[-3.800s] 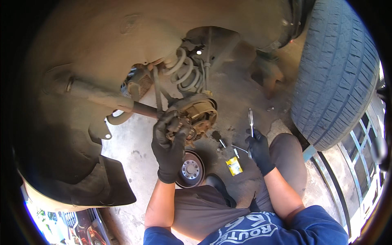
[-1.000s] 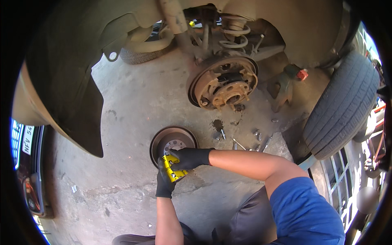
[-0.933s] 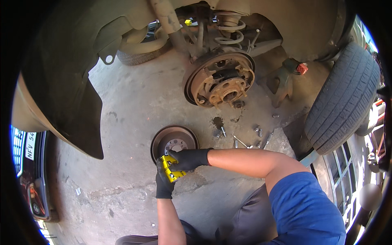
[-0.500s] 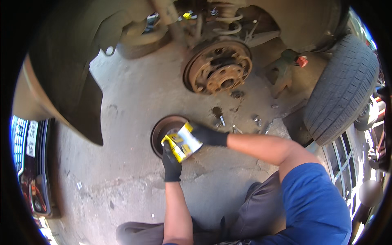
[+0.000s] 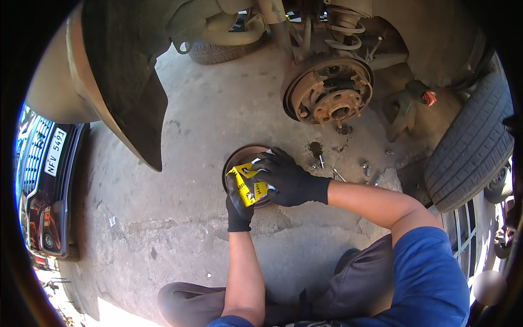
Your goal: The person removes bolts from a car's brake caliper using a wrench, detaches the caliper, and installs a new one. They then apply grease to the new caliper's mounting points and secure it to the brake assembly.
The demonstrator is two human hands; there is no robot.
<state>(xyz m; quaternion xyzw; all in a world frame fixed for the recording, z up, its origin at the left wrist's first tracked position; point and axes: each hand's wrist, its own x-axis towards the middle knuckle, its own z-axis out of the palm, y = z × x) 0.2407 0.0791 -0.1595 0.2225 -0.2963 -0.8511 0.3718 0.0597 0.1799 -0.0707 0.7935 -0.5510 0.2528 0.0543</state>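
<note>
In front of me I hold a yellow printed wrapper [image 5: 251, 188] with black and white parts, folded and creased. My left hand [image 5: 238, 203], in a black glove, grips its left side. From the right, my black-gloved right hand [image 5: 282, 175] has its fingers curled over the wrapper's upper right edge. Whether anything is inside the wrapper is hidden. Beneath both hands a round, rust-brown brake drum [image 5: 235, 159] lies on the floor, partly covered by them. Beyond it to the right is a rusty wheel hub [image 5: 339, 106] with its brake parts exposed.
A tyre [image 5: 473, 144] leans at the right, near a jack stand [image 5: 406, 114] with a red cloth on top. Small metal parts [image 5: 366, 168] and a bolt [image 5: 321, 162] lie on the concrete. A fender [image 5: 131, 109] hangs at the left; a parked car [image 5: 52, 180] stands behind it.
My right hand has shifted over the wrapper, its fingers now covering the upper edge. The wrapper's white face showed before; now mostly yellow shows. My view has swung left.
</note>
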